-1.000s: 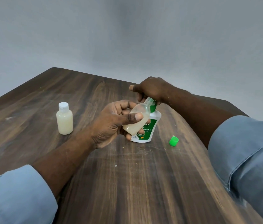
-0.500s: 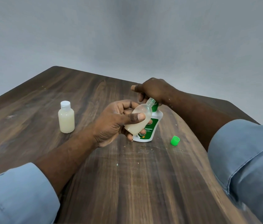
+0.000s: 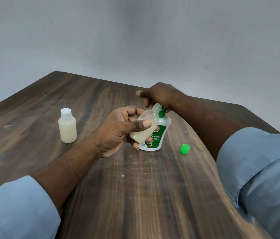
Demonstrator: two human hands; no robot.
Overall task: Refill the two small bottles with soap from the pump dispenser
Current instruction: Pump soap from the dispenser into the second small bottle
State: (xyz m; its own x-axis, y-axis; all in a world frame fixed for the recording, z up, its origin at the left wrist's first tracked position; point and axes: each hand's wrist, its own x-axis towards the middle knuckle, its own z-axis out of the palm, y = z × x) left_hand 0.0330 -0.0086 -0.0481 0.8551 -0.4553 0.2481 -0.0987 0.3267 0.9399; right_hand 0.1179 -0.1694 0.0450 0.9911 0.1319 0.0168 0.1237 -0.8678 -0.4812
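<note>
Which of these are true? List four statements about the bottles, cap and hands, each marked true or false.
1. The left hand grips a small uncapped bottle, tilted toward the pump dispenser. True.
2. The green cap lies left of the white-capped bottle. False: it lies on the table, right of the dispenser.
3. The right hand rests on the dispenser's top. True.
4. The white-capped bottle is empty. False: it is nearly full of pale liquid.

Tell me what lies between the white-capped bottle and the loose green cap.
Between the white-capped bottle and green cap, the head view shows the left hand gripping the tilted open bottle, with the pump dispenser right behind it.
</note>
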